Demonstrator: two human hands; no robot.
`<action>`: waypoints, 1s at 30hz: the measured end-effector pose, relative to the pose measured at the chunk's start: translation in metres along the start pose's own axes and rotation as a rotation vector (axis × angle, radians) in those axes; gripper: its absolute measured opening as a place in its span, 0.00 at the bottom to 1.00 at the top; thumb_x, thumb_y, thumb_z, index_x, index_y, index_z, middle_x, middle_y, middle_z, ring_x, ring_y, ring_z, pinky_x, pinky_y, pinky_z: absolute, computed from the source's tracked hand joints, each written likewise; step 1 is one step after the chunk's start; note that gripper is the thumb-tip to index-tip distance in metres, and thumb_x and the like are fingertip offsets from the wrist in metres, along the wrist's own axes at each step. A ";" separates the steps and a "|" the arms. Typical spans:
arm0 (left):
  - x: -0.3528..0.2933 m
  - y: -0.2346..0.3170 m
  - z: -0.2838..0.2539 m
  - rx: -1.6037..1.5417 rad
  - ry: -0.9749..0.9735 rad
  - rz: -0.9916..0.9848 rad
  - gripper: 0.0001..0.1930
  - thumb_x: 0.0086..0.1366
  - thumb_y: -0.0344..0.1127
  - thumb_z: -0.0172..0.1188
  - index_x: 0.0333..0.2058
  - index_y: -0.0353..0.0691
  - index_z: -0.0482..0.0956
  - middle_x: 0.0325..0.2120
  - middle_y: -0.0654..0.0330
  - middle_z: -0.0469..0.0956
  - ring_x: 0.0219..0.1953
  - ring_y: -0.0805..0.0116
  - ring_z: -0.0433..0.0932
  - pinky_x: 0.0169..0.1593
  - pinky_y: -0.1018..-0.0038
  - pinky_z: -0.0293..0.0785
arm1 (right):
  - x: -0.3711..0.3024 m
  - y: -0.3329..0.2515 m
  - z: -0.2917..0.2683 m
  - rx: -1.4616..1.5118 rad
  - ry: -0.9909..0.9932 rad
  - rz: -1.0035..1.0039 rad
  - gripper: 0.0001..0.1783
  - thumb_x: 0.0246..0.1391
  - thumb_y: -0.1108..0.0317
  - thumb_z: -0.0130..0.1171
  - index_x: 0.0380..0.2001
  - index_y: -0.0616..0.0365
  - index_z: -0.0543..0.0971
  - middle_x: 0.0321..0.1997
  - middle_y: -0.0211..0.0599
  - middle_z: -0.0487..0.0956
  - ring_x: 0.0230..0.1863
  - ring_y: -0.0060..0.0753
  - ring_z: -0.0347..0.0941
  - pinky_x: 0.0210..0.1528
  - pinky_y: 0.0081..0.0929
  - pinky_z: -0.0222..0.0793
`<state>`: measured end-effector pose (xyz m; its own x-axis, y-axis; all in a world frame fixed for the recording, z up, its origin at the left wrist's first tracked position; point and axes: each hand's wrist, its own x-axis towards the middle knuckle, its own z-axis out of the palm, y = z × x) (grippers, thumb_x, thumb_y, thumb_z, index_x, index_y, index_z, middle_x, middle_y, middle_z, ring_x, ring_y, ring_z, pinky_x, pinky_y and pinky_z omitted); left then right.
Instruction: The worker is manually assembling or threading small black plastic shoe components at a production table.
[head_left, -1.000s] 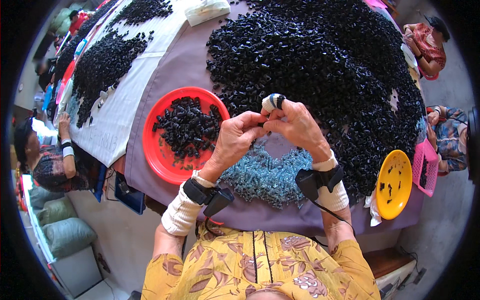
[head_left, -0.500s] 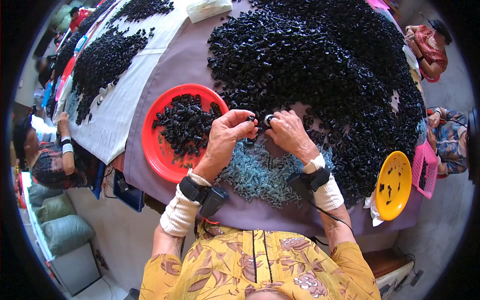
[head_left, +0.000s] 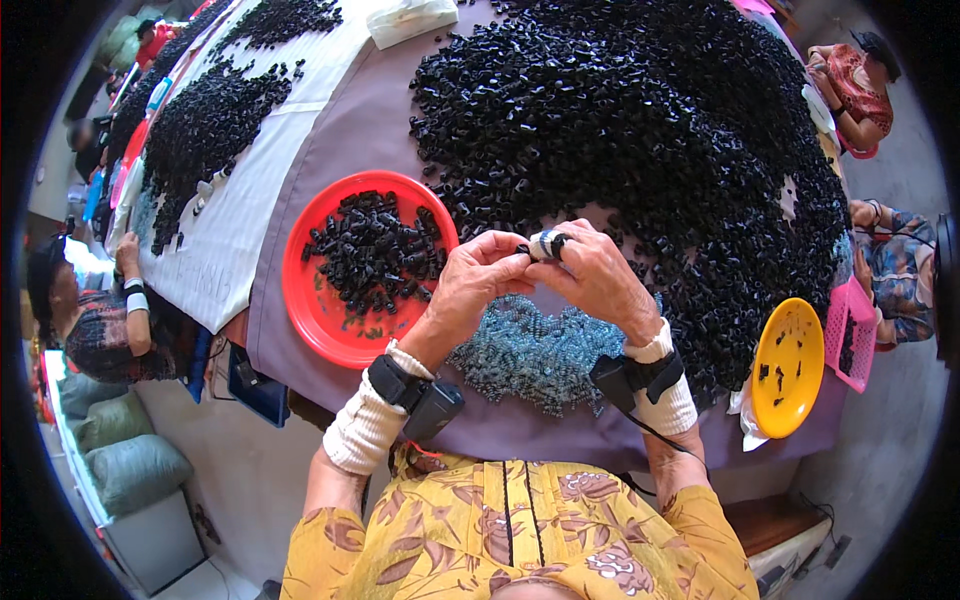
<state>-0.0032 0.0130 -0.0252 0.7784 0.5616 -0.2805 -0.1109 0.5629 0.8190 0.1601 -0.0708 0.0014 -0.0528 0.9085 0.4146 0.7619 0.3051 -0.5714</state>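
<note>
Between thumb and fingertips, my left hand (head_left: 470,285) pinches a small black plastic piece (head_left: 522,250). Right against it, my right hand (head_left: 600,272) has its fingers curled and pressed together, with a pale band round one finger; what its fingertips hold is hidden. The two hands meet above a heap of tiny bluish, spring-like pieces (head_left: 545,350) on the cloth. Beside my left hand stands a red plate (head_left: 300,300) with many black pieces (head_left: 365,245) in it. Beyond both hands spreads a large pile of black pieces (head_left: 620,120).
A yellow plate (head_left: 788,400) holding a few black pieces lies at the right table edge, next to a pink basket (head_left: 852,330). A whitish container (head_left: 410,20) stands at the back. Other people sit at the left and right; another black heap (head_left: 215,130) covers the white cloth.
My hands have come together: the right hand has moved left onto the black piece in the left hand. Earlier there was a small gap between them.
</note>
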 end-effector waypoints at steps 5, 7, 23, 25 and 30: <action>0.002 0.000 0.002 -0.092 -0.006 -0.022 0.11 0.61 0.28 0.56 0.42 0.33 0.72 0.34 0.59 0.77 0.34 0.71 0.78 0.40 0.71 0.78 | -0.001 -0.005 -0.004 -0.057 0.048 -0.039 0.08 0.44 0.68 0.60 0.21 0.62 0.74 0.23 0.40 0.73 0.30 0.41 0.71 0.40 0.35 0.65; 0.002 0.002 0.004 -0.127 0.004 -0.014 0.10 0.61 0.27 0.56 0.42 0.33 0.73 0.33 0.59 0.77 0.33 0.70 0.78 0.40 0.71 0.78 | -0.001 -0.008 -0.004 -0.087 0.053 -0.035 0.08 0.43 0.69 0.60 0.21 0.62 0.74 0.24 0.40 0.73 0.31 0.41 0.71 0.41 0.34 0.65; -0.003 0.006 0.021 0.148 0.041 0.226 0.13 0.60 0.30 0.60 0.43 0.33 0.75 0.32 0.59 0.80 0.32 0.75 0.78 0.38 0.79 0.76 | 0.002 -0.015 -0.011 -0.246 0.221 -0.071 0.08 0.44 0.75 0.58 0.30 0.67 0.75 0.26 0.41 0.74 0.31 0.40 0.71 0.42 0.36 0.65; -0.003 0.007 0.023 0.236 0.069 0.231 0.13 0.60 0.30 0.60 0.43 0.32 0.76 0.31 0.60 0.80 0.32 0.77 0.78 0.37 0.81 0.75 | 0.002 -0.015 -0.010 -0.266 0.223 -0.083 0.08 0.44 0.75 0.58 0.30 0.67 0.75 0.26 0.40 0.73 0.31 0.40 0.71 0.42 0.36 0.65; -0.002 0.003 0.022 0.259 0.075 0.242 0.13 0.60 0.29 0.60 0.43 0.32 0.76 0.31 0.61 0.80 0.31 0.78 0.77 0.36 0.82 0.74 | 0.000 -0.016 -0.008 -0.339 0.170 -0.091 0.07 0.43 0.76 0.57 0.29 0.66 0.75 0.25 0.40 0.73 0.31 0.38 0.71 0.43 0.35 0.64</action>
<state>0.0088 0.0004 -0.0107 0.7004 0.7080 -0.0907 -0.1187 0.2408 0.9633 0.1532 -0.0779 0.0167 -0.0436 0.8130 0.5806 0.9306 0.2445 -0.2726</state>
